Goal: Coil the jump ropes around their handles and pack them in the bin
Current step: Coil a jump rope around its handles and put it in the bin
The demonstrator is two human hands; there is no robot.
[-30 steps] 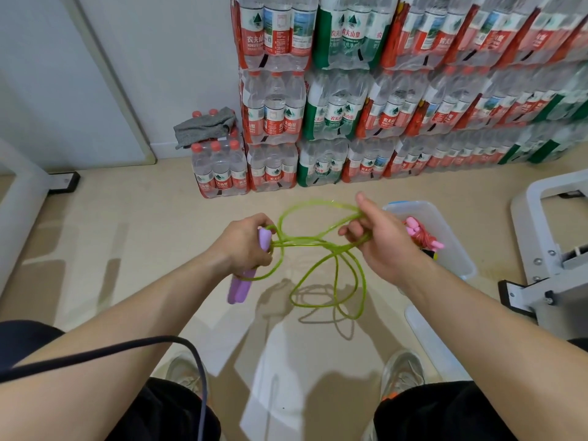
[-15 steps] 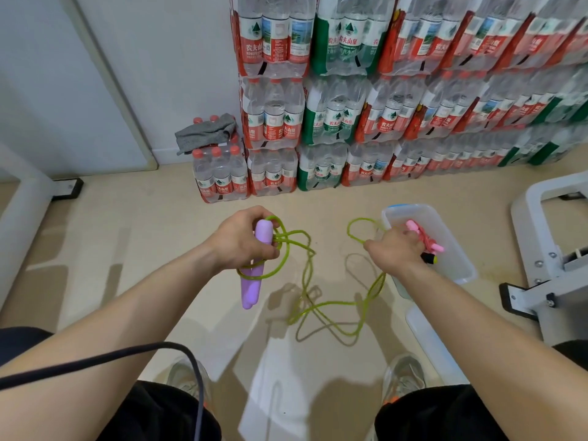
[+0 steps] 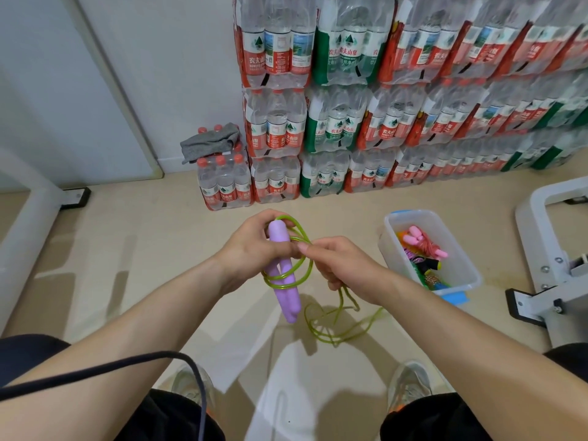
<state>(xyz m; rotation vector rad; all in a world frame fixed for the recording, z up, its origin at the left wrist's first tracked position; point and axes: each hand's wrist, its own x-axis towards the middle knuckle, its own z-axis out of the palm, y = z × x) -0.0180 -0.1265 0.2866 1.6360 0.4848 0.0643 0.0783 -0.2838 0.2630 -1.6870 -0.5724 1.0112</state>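
**Green rope part-wound on handles; bin on the floor to the right**

Nearest the camera: a black cable [image 3: 133, 366] curves across the left forearm. Two shoes [image 3: 410, 381] stand on the pale floor [image 3: 127, 249], seen between dark trouser legs.

Just above the shoes, the loose part of the green rope [image 3: 334, 329] hangs in untidy loops below the right hand. Cannot tell whether the lowest loop touches the floor.

Left hand [image 3: 251, 246]: fingers [image 3: 259, 222] curled round the upper part of the purple handles [image 3: 284, 281]. There appear to be two handles, held side by side and pointing down and slightly right. A few turns of the rope circle the handles just below the grip, and one loop arcs over the top end.

Right hand [image 3: 343, 262]: close beside the left, fingers [image 3: 313, 246] curled and pinching the rope next to the handles. The fingertip nearly meets the left thumb.

Further right, apart from both hands: a clear plastic bin [image 3: 471, 275] sits on the floor with something blue under its near corner. Inside lie a pink-handled rope [image 3: 420, 240] and other coloured items, too jumbled to tell apart.

At the right edge, a white metal frame [image 3: 537, 237] with black feet.

Against the far wall: bottled-water packs [image 3: 350, 122], stacked three high, with red and green labels. A grey cloth [image 3: 210, 143] lies on top of the low pack at the left end.
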